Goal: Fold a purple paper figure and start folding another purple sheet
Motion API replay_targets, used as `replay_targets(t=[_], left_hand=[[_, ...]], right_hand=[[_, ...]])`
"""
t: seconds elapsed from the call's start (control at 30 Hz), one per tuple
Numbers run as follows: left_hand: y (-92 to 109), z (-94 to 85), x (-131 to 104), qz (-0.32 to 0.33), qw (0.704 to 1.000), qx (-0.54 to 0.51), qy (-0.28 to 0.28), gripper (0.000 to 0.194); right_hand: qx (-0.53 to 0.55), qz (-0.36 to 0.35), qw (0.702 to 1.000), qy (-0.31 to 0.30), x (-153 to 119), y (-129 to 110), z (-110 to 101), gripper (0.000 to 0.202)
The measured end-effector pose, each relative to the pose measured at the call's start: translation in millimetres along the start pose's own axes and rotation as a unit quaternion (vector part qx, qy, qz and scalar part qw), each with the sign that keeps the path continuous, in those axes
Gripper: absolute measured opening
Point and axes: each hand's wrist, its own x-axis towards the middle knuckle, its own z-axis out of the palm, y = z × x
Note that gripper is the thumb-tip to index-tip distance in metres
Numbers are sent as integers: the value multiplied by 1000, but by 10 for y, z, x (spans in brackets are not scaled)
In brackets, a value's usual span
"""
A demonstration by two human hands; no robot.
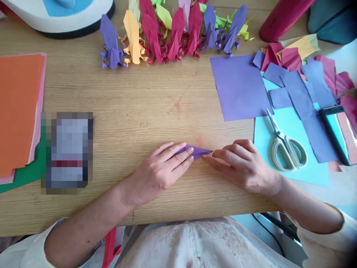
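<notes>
A narrow piece of folded purple paper (pixel 197 151) lies on the wooden table in front of me, its pointed end toward the right. My left hand (pixel 164 165) rests flat across its left part, fingers stretched out and pressing it down, so that part is hidden. The thumb and index finger of my right hand (pixel 240 165) are pinched at the paper's pointed right tip. Layered edges show between the two hands.
Folded paper figures (pixel 177 35) stand in a row at the back. Scissors (pixel 290 152) lie on turquoise paper (pixel 262 156) at right, near a purple sheet (pixel 242 87) and paper scraps (pixel 298 85). Orange sheets (pixel 19 111) and a blurred rectangular object (pixel 69 149) are at left.
</notes>
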Motion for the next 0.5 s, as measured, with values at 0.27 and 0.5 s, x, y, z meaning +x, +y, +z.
replay_targets(t=[0.27,0.5], left_hand=[[-7,-19,-30,11,999,15,-31,39],[26,-6,-47,-2,999,25,-30,41]], right_hand=[[-11,-51,998,-28,42,68,-20,17],[15,-40,999,-32,38,67,12,18]])
